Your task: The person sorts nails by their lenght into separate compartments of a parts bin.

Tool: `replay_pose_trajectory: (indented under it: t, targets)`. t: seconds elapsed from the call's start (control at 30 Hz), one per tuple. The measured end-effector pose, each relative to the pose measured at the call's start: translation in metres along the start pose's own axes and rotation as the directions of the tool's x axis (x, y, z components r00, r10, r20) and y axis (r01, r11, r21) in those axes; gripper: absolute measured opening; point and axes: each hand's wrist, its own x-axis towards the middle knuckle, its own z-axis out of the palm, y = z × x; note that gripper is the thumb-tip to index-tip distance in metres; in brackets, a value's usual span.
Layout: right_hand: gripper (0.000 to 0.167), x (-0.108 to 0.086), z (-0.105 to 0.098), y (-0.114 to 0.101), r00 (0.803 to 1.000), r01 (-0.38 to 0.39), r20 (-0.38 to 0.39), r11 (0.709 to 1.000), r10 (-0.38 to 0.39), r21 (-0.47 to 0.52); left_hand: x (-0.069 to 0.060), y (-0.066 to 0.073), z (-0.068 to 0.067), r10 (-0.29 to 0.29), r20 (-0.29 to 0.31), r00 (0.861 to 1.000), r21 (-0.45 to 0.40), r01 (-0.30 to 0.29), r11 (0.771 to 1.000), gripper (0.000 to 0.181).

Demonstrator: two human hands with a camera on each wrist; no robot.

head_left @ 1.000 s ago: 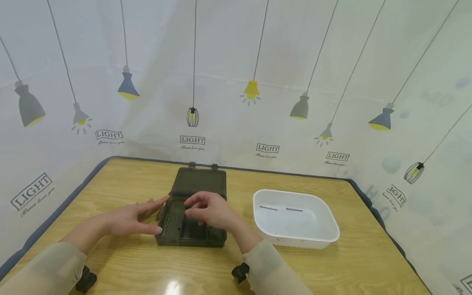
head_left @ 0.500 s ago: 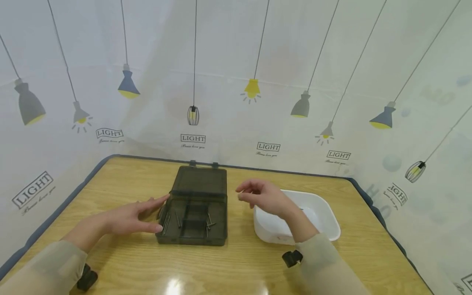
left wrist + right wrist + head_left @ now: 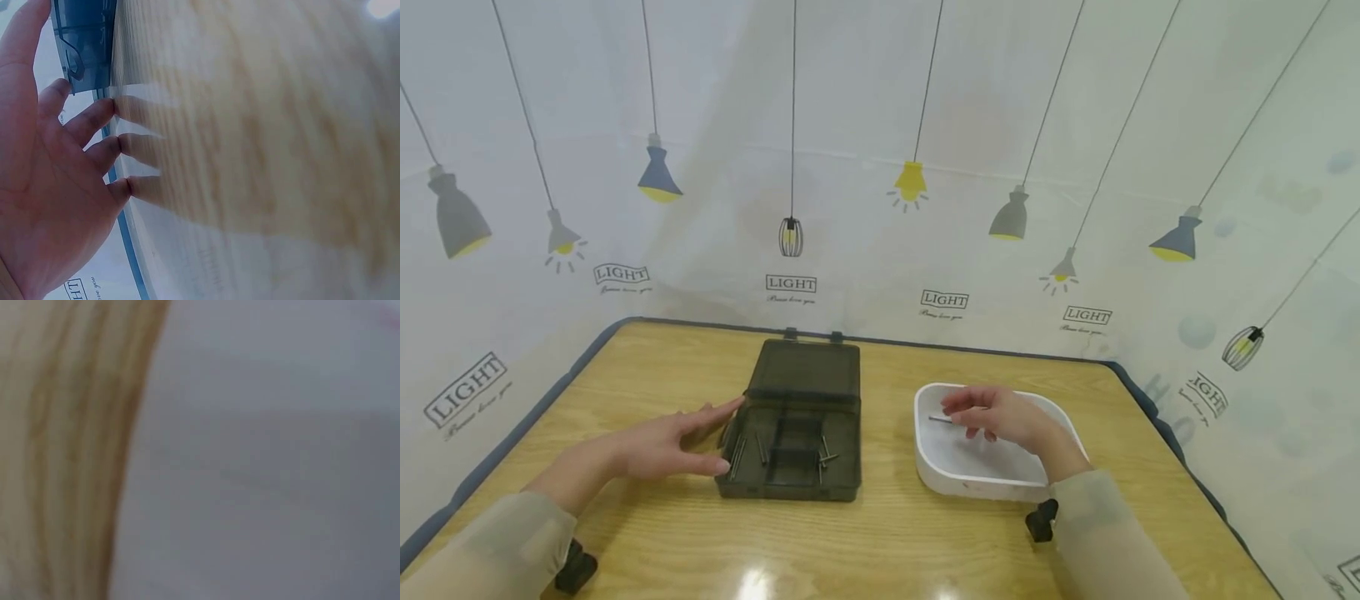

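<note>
A dark translucent compartment box (image 3: pixel 812 492) lies with its lid (image 3: pixel 808 367) folded back. Slim metal nail- or screw-like pieces (image 3: pixel 738 457) are in its left compartment, and several shorter ones (image 3: pixel 827 457) are in the right. My left hand (image 3: pixel 658 446) spreads against the box's left side; in the left wrist view its fingertips rest on the table. Over the white tray (image 3: pixel 951 482), my right hand (image 3: pixel 1011 421) reaches in with fingers loosely bent. A thin metal piece (image 3: pixel 940 419) shows beside its fingertips. Nothing is visible in its grip; the hand hides part of the tray.
The wooden table (image 3: pixel 662 533) has a dark blue edge and meets a printed curtain (image 3: pixel 865 108) at the back. Bare wood separates box and tray. The right wrist view is blurred, with only a pale tray wall (image 3: pixel 250 487) and wood grain showing.
My right hand has moved right, from over the box, across the gap, to inside the tray's outline. It uncovered the box's compartments. My left hand has stayed put.
</note>
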Motion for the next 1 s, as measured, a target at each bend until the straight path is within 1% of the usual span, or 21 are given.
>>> replay_pose_trajectory:
  t: [0.07, 0.17, 0.33, 0.57, 0.67, 0.8, 1.0]
  targets:
    - [0.038, 0.002, 0.002, 0.007, 1.000, -0.019, 0.011, 1.000, 0.019, -0.013, 0.000, -0.001, 0.001, 0.002, 0.000, 1.000, -0.002, -0.002, 1.000, 0.096]
    - [0.039, 0.004, 0.005, 0.013, 1.000, -0.016, 0.018, 0.999, 0.017, -0.039, 0.001, -0.003, 0.002, 0.006, -0.001, 1.000, -0.001, -0.006, 1.000, 0.096]
    - [0.039, 0.007, 0.009, 0.015, 1.000, 0.001, 0.010, 0.998, -0.001, -0.059, 0.001, -0.005, 0.002, -0.004, 0.005, 1.000, -0.005, 0.004, 1.000, 0.095]
    - [0.035, 0.009, 0.011, 0.019, 1.000, 0.002, -0.006, 0.998, -0.002, -0.069, 0.002, -0.004, 0.001, -0.004, 0.008, 1.000, -0.010, 0.004, 1.000, 0.096]
    - [0.034, 0.008, 0.013, 0.020, 0.999, 0.032, -0.001, 0.995, -0.032, -0.098, 0.002, -0.003, 0.001, -0.001, 0.007, 1.000, -0.008, 0.001, 1.000, 0.096]
    - [0.030, 0.008, 0.015, 0.019, 0.998, 0.059, 0.008, 0.986, -0.058, -0.159, 0.001, -0.002, 0.000, 0.003, 0.008, 1.000, -0.015, -0.003, 1.000, 0.095]
    - [0.019, 0.008, 0.017, 0.019, 0.998, 0.056, 0.011, 0.979, -0.055, -0.195, 0.001, -0.002, 0.001, 0.011, 0.001, 1.000, -0.023, -0.011, 1.000, 0.095]
